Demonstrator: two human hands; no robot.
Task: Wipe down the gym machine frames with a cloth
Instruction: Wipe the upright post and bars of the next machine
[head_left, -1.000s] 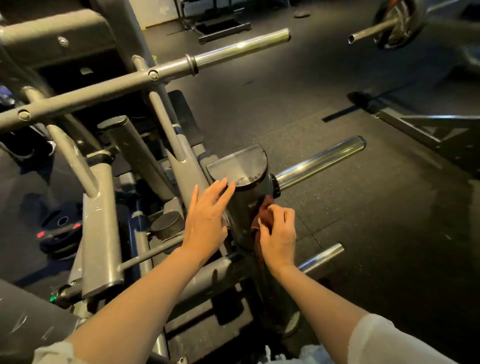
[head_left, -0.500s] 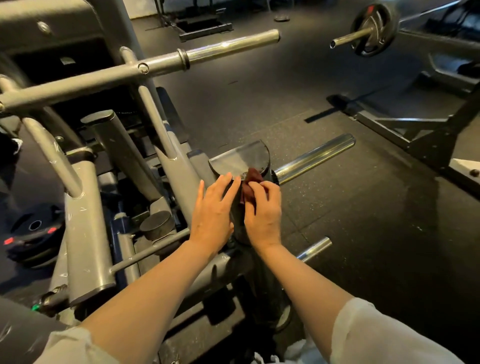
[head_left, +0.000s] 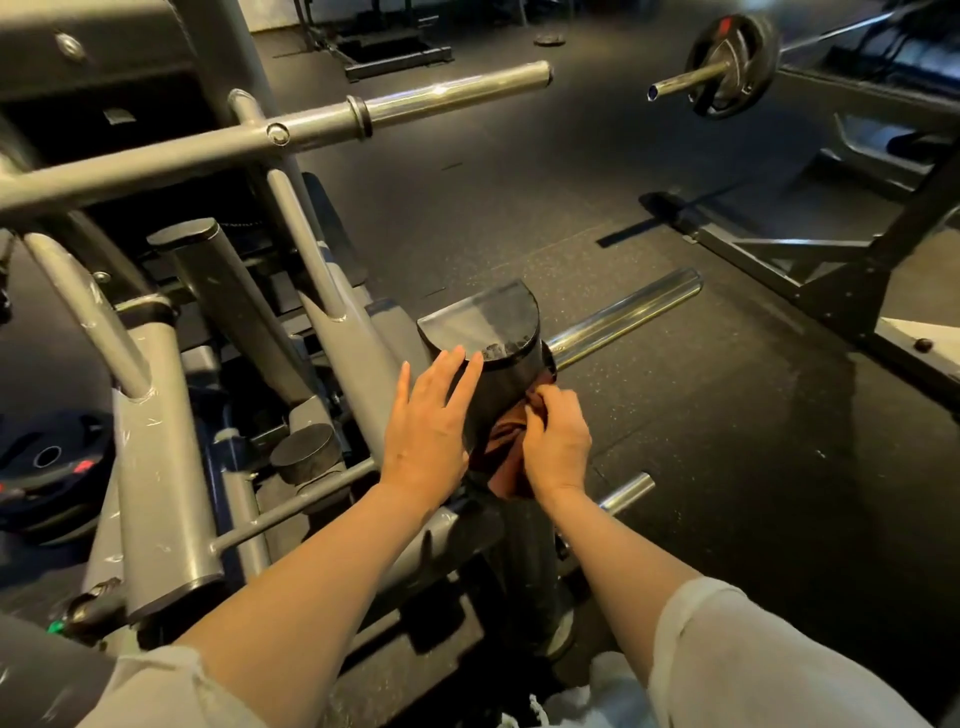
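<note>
Cloth (head_left: 501, 452), a reddish-brown rag, sits bunched in the right hand (head_left: 556, 447), whose curled fingers pinch it against the dark upright post (head_left: 506, 384) of the machine frame. Above the grip sits the post's flat cap; below it the post's long axis runs down toward the floor. The left hand (head_left: 426, 431) lies flat, fingers straight, on the post's opposite side, steadying it.

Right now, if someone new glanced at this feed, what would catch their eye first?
Two bare hands at centre: the left hand lies flat on the dark capped post, while the right hand grips a brown cloth against its side. Next, the loaded barbell at upper right.
</note>
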